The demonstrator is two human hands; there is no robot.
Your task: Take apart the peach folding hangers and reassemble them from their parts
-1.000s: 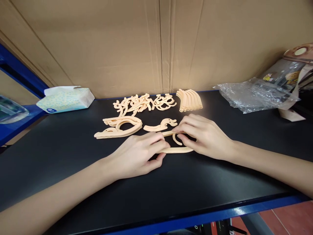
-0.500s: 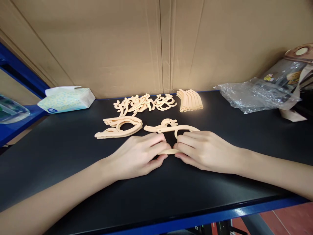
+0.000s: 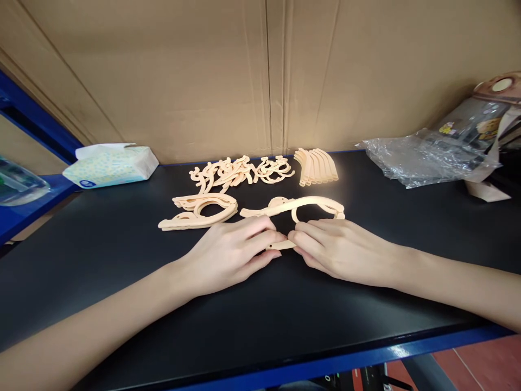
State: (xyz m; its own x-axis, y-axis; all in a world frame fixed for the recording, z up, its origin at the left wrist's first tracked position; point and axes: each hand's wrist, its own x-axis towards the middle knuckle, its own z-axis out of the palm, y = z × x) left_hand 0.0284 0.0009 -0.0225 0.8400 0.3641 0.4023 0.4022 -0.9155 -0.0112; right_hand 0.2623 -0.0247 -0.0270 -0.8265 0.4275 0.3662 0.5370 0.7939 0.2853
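Note:
A peach plastic folding hanger (image 3: 317, 202) lies folded on the black tabletop, one long curved arm along its far side and a ring near its right end. My left hand (image 3: 232, 252) closes on the hanger's near arm, thumb in front and fingers over it. From the right, my right hand (image 3: 340, 250) grips the same near arm, its fingers almost meeting the left ones. Between the hands a short stretch of that arm with a small dark hole shows; the rest is covered. Left of it, folded hangers (image 3: 220, 219) lie stacked.
Behind lie a heap of loose hooked pieces (image 3: 232, 172), several ring-shaped pieces (image 3: 277, 169) and a row of curved arms (image 3: 316, 167). A tissue pack (image 3: 112, 165) stands at the left. Clear plastic wrapping (image 3: 423, 157) and a strapped bottle (image 3: 476, 125) are at the right. Cardboard (image 3: 183, 81) rises behind.
The hanger's far arm now lies further right and flatter over the ring, its hook end now mostly covered. Both hands have shifted slightly, still on the near arm.

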